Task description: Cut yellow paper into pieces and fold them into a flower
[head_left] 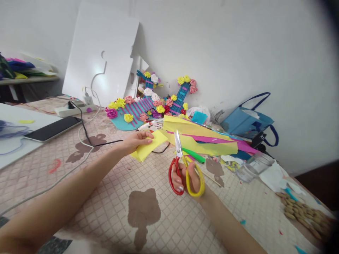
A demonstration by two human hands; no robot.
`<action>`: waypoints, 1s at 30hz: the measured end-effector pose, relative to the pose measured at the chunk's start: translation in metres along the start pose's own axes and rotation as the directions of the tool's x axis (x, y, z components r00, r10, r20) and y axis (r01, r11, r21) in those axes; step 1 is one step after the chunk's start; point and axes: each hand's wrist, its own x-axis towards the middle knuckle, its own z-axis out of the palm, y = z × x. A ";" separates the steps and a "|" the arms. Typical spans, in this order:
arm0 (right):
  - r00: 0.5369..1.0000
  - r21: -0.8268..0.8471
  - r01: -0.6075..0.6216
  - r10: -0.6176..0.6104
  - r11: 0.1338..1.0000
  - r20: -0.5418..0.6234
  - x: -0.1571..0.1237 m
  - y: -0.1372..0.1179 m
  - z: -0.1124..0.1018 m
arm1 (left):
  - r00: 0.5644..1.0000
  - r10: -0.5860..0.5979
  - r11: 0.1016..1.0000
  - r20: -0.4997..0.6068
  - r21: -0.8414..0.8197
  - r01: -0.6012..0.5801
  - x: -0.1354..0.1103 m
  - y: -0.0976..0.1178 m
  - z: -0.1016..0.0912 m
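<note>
At eight o'clock from the middle, the left hand [137, 141] pinches yellow paper [156, 141]. At five, the right hand [183, 173] grips one pair of scissors [179, 151], its two blades pointing to twelve. One blue bag [235, 121] is at three, one black screen [54, 128] at nine. The tablecloth [111, 201] has room between two arms [87, 180] at six; its near edge is at seven.

The yellow paper [155, 143] is a small, folded piece, tilted, just left of the scissors [179, 152]. These point forward — silver blades slightly parted, one handle loop red, the other yellow.
</note>
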 end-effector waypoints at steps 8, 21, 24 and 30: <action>0.981 0.077 -0.098 0.083 0.992 0.173 -0.005 0.002 0.017 | 0.999 -0.016 0.998 -0.046 -0.061 0.014 -0.002 0.005 0.000; 0.959 0.125 -0.217 0.187 0.968 0.215 -0.006 0.004 0.014 | 1.000 -0.004 0.999 -0.022 -0.039 0.004 -0.002 0.008 -0.002; 0.958 0.124 -0.220 0.190 0.968 0.216 -0.006 0.003 0.015 | 1.000 -0.010 1.000 0.003 -0.017 0.010 -0.003 0.009 -0.001; 0.960 0.128 -0.221 0.192 0.967 0.206 -0.007 0.000 0.019 | 0.999 -0.018 0.998 0.036 0.054 0.016 -0.005 0.010 -0.001</action>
